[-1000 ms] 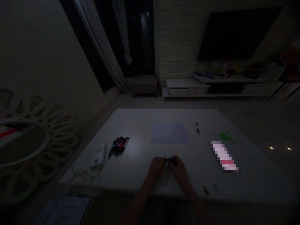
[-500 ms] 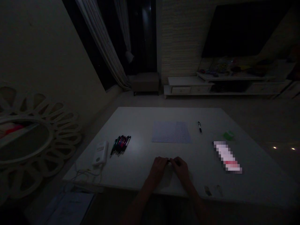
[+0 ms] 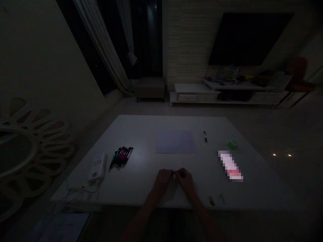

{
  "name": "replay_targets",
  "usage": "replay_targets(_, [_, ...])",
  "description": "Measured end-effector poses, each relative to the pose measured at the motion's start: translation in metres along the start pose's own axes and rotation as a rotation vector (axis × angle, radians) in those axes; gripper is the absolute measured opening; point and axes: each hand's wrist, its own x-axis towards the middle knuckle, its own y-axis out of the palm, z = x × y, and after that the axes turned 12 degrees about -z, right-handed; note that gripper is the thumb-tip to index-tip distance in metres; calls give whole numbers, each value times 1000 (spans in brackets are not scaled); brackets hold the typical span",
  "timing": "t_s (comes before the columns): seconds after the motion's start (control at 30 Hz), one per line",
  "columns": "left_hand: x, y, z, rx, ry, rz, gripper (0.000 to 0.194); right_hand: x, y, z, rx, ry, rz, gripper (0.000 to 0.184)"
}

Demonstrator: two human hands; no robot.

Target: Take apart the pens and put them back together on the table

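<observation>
1. Near the front edge of the long white table (image 3: 136, 183), both bare hands are working close together, wrists angling inward.
2. Left hand (image 3: 162, 178) is curling its fingers, tips pinching a small dark object (image 3: 173, 172) from the left; hand is hiding most of it.
3. Right hand (image 3: 185, 178) is pinching the same small dark object from the right, thumb and fingers bunching; exact shape is staying too dim to tell.
4. Small dark object is sitting between the two sets of fingertips, just above or on the table, cannot tell which.
5. Pale rectangular sheet of paper (image 3: 175, 142) is lying flat beyond the hands, apart from them.
6. Slim black-and-white pen (image 3: 205, 137) is lying to the right of the paper, alone.
7. Row of dark, multicoloured shiny pens (image 3: 121, 158) is lying slanted on the left, side by side.
8. White boxy device (image 3: 98, 167) is resting further left, thin pale cables (image 3: 82, 189) trailing beside it at the table edge.
9. Small green object (image 3: 232, 145) is sitting at far right; pixelated pinkish-white rectangle (image 3: 230, 166) is lying nearer.
10. Two small flat items, one dark-and-yellowish piece (image 3: 211, 201) and one pale translucent piece (image 3: 220, 199), are lying near the front edge, right of the right hand.
</observation>
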Motion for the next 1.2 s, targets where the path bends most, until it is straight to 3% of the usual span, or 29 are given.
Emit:
replay_targets(0.43, [4,-3,-2,37,-22,25,21,2,-3,0,117,-9,3,36])
replay_targets(0.67, [5,2,-1,46,-31,9,19,4,-2,-2,52,0,-53,37])
replay_targets(0.83, [4,6,2,93,-41,23,16,5,-1,-8,125,-7,-14,39])
replay_targets(1.2, [10,-3,-4,131,-17,25,13,4,-1,-2,50,-12,-19,38])
